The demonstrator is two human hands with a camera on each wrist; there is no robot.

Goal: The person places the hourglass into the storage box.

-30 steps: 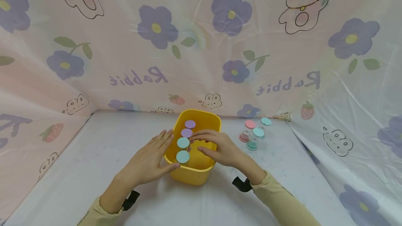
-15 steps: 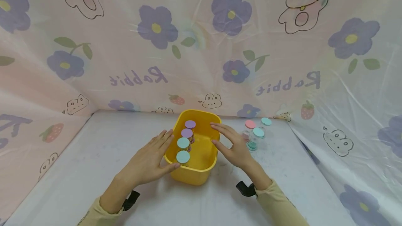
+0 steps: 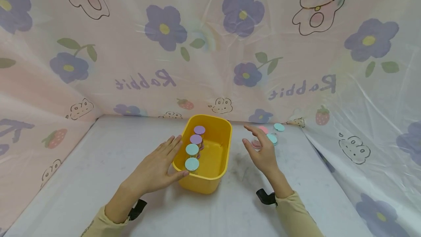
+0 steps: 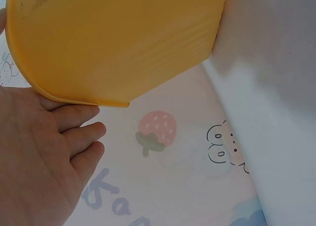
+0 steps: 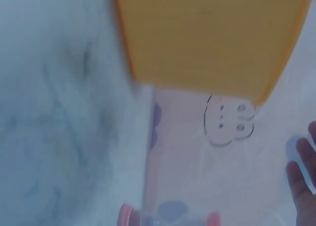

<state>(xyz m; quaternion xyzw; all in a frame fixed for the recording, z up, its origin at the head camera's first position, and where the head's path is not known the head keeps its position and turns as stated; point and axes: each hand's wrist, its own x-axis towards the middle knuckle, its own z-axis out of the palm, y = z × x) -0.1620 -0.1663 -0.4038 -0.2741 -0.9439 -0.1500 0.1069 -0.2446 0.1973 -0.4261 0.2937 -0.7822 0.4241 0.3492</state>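
Observation:
A yellow bin (image 3: 198,185) stands mid-table. Along its left inner wall runs a row of small clear cylinders with coloured end caps, like sand timers: two purple-capped (image 3: 199,130) at the back, two pale teal-capped (image 3: 192,164) in front. My left hand (image 3: 156,171) rests with straight fingers at the bin's left rim; the left wrist view shows fingers (image 4: 81,117) against the rim. To the right of the bin, my right hand (image 3: 263,153) holds nothing, thumb and fingers apart. It overlaps a pink-capped timer (image 3: 256,144) and a teal-capped timer (image 3: 272,139), partly hiding them.
Another teal-capped timer (image 3: 279,127) stands further back on the right. A white cloth covers the table (image 3: 131,134). Behind it hangs a backdrop (image 3: 204,72) printed with rabbits and flowers, which also closes in both sides.
My right hand has left the inside of the bin, passed over its right rim and moved right to the timers there. My left hand has stayed at the left rim.

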